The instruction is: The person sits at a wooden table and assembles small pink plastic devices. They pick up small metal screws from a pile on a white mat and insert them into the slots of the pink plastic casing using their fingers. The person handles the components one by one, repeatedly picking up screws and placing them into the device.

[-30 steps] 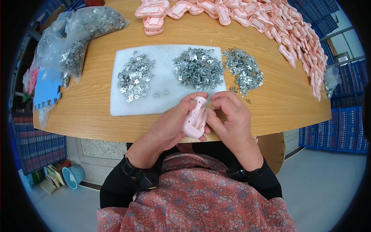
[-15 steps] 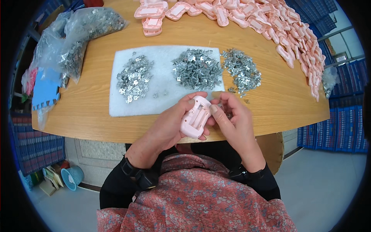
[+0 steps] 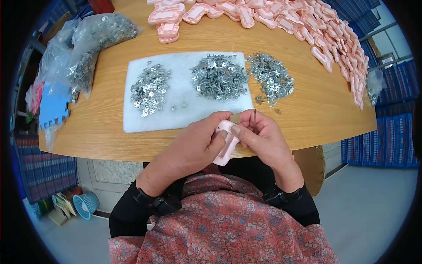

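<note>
A pale pink plastic casing (image 3: 228,148) with an oblong recess is held between both hands, over the table's near edge. My left hand (image 3: 200,140) grips it from the left, its thumb pressed into the recess. My right hand (image 3: 259,135) pinches the casing's upper right end with thumb and fingers. A thin dark metal piece (image 3: 255,119) sticks up between the right fingers; its kind is too small to make out. Just beyond the hands lies a white foam sheet (image 3: 176,121) bearing a heap of small metal clips (image 3: 150,90) at left and a denser metal heap (image 3: 219,78) at right.
Another metal heap (image 3: 271,78) lies on the wooden table (image 3: 316,119) right of the sheet. Many pink casings (image 3: 303,22) cover the far right. Clear bags of metal parts (image 3: 83,55) and a blue foam mat (image 3: 54,103) sit at left. A blue basket (image 3: 86,204) stands on the floor.
The casing has turned more upright and dropped slightly. My left thumb has moved from its upper edge into the recess, and my right thumb has shifted to its top end.
</note>
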Demonstrator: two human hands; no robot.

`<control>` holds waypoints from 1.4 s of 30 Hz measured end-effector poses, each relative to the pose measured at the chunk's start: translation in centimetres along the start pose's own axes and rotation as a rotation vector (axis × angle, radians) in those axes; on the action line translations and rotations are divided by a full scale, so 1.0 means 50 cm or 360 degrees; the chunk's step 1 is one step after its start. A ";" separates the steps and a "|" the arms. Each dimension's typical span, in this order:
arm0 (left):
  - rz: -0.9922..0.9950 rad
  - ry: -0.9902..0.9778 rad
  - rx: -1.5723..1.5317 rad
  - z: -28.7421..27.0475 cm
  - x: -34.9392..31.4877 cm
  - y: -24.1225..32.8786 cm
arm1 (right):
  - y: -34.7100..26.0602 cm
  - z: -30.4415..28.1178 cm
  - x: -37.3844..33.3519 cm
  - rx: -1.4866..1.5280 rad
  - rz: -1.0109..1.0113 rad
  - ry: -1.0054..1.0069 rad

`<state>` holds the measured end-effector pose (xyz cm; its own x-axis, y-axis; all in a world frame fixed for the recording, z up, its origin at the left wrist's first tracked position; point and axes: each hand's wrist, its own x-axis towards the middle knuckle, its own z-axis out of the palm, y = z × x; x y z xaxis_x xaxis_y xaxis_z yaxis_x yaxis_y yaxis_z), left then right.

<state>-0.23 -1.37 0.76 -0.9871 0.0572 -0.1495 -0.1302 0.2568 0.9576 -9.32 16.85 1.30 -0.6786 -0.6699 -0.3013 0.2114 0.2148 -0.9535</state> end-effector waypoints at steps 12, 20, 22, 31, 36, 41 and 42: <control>-0.0420 -0.0197 -0.2161 -0.015 -0.007 -0.022 | 0.014 0.023 0.016 0.0022 -0.0420 0.0075; -0.0447 -0.0375 -0.2274 -0.002 -0.014 -0.028 | -0.001 0.021 0.026 -0.0320 -0.0516 0.0069; -0.0385 -0.0486 -0.2287 -0.002 -0.013 -0.036 | -0.004 0.011 0.027 -0.0360 -0.0451 0.0067; -0.0342 -0.0151 -0.1921 -0.023 -0.031 -0.052 | 0.012 -0.023 0.018 -0.0269 -0.0350 0.0276; -0.0276 0.0012 -0.2074 -0.050 -0.104 -0.090 | -0.008 0.011 0.034 -0.0686 -0.0433 0.0198; -0.0072 0.0078 -0.2325 -0.066 -0.149 -0.099 | -0.044 0.079 0.080 -0.1045 -0.0662 0.0101; -0.0092 0.0081 -0.2346 -0.073 -0.154 -0.091 | -0.050 0.091 0.090 -0.1101 -0.0690 0.0081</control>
<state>7.62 -6.48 -1.57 -0.9754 0.0402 -0.2166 -0.1131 -0.9352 0.3355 -9.70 10.04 2.29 -0.6350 -0.7646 0.1099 -0.5477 0.3453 -0.7621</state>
